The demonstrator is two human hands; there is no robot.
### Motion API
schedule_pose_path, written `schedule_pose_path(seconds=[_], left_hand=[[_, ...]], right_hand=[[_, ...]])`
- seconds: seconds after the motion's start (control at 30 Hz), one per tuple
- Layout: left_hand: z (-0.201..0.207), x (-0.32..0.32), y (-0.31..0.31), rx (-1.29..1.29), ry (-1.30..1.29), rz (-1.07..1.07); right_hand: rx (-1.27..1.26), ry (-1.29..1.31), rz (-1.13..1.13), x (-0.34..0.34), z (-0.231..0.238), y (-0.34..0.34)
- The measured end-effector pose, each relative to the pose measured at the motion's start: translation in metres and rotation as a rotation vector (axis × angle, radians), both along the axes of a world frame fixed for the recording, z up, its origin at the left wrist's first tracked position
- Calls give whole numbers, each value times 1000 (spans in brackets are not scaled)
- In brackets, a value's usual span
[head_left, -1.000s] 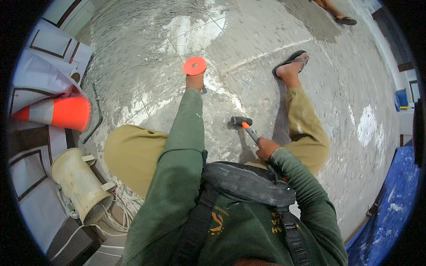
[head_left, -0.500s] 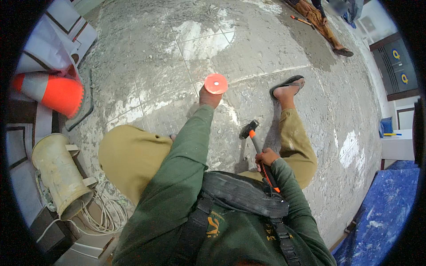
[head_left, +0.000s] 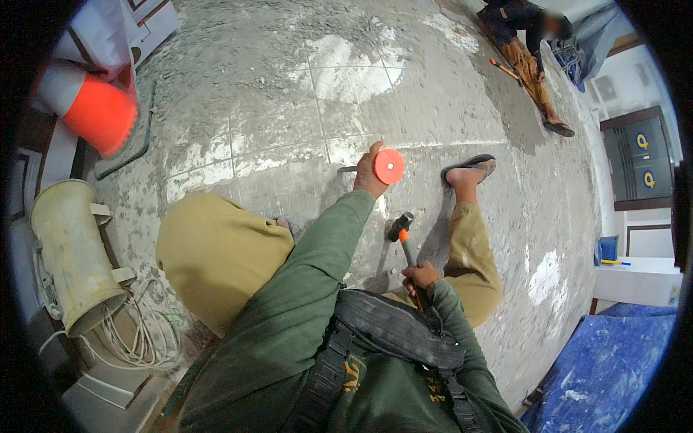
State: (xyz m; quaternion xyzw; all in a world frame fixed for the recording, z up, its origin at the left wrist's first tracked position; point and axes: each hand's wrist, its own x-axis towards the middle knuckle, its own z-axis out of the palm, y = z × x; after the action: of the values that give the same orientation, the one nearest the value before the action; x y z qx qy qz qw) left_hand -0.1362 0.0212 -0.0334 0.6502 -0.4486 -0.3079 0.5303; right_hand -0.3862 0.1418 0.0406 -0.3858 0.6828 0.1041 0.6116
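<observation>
My left hand (head_left: 371, 177) is closed around a chisel with a round orange hand guard (head_left: 388, 167). The guard's disc faces up and hides part of the grip, while a short length of dark shaft (head_left: 349, 169) shows to the left of my hand. In my right hand (head_left: 421, 277) is a club hammer (head_left: 409, 245), its fingers wrapped round the dark and orange handle. The hammer's black head stands a little above the floor, apart from the chisel and nearer to me. Beneath both tools lies the rough grey floor (head_left: 303, 216) with scraped white patches.
My legs are spread either side of the tools. On the left are an orange cone (head_left: 101, 115), a cream cylindrical machine (head_left: 76, 252) and a coiled cable (head_left: 144, 335). A blue sheet (head_left: 613, 368) lies right. Far right, another person sits beside a hammer-like tool (head_left: 504, 71).
My left hand has moved right and slightly nearer, tilting the chisel so its shaft shows. The hammer has shifted slightly left and nearer. My view has turned a little.
</observation>
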Motion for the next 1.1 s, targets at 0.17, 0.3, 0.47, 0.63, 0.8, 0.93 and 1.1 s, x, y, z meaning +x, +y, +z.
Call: schedule_pose_path(seconds=[0.17,0.3,0.47,0.63,0.8,0.93,1.1], left_hand=[[-31,8,-16,-238,321,99],[-52,58,-21,-191,-90,174],[-63,83,-20,-54,-416,319],[-81,79,-20,-108,-36,372],[-112,111,-24,-110,-110,388],[-104,104,-27,-171,-87,370],[-72,89,-25,-157,-66,298]], right_hand=[[-10,6,24,2,6,2],[-19,-37,94,13,21,-6],[-49,-65,226,-8,13,-29],[-127,-2,200,-7,25,-41],[-269,-56,136,-4,9,-60],[-119,-145,-61,-19,-5,-58],[-98,-284,-237,-41,-33,-58]])
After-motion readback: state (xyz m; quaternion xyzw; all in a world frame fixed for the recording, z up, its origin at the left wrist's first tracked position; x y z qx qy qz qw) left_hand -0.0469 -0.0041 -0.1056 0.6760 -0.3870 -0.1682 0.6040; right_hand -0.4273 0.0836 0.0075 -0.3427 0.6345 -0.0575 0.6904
